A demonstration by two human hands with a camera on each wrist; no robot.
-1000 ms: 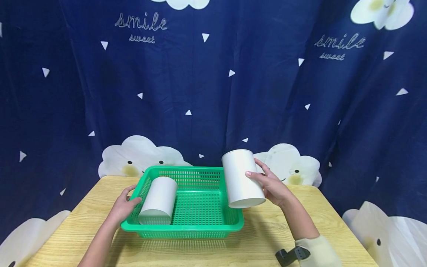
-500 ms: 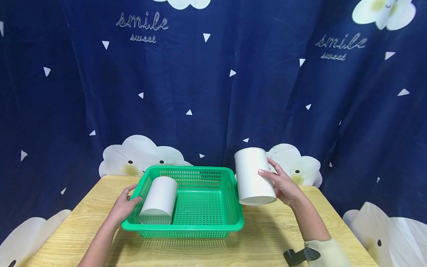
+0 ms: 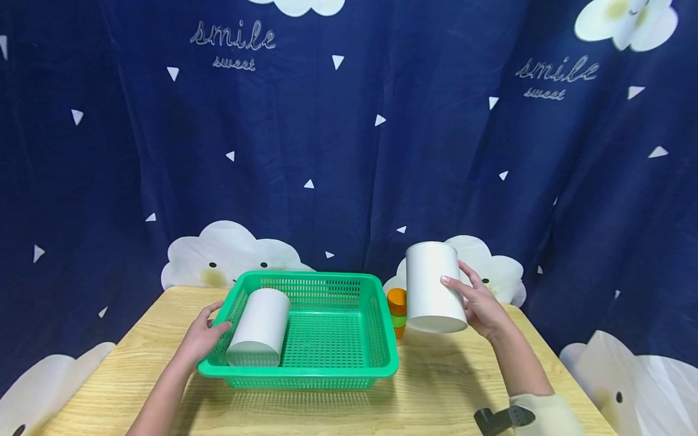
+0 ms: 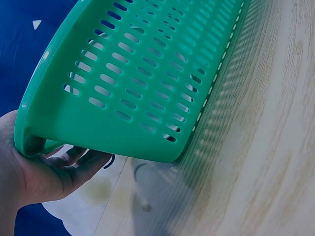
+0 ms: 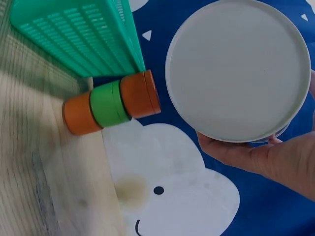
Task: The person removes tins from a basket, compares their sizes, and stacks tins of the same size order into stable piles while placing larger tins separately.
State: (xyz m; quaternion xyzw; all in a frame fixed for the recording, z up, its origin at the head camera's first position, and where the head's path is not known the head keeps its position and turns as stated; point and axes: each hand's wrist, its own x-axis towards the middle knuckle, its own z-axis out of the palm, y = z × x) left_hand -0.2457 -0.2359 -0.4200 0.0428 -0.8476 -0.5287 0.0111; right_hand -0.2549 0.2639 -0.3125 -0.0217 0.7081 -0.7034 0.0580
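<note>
My left hand (image 3: 199, 340) grips the left rim of a green plastic basket (image 3: 305, 371), seen close up in the left wrist view. Inside the basket, along its left side, a white cylindrical canister (image 3: 260, 327) lies on its side. A second white canister (image 3: 432, 287) is held upright, slightly tilted, above the table to the right of the basket. My right hand (image 3: 482, 307) grips it from its right side, the thumb on the near face. In the right wrist view its flat round end (image 5: 238, 71) faces the camera, hiding part of the fingers.
Just right of the basket stands a stack of small round containers (image 3: 397, 306), orange, green and orange. Everything rests on a wooden table (image 3: 436, 387). A dark blue curtain (image 3: 349, 151) with clouds and triangles hangs behind it.
My right hand has carried the white canister rightward, away from the basket. The orange and green stack behind it has come into view. My left hand and the basket have stayed put.
</note>
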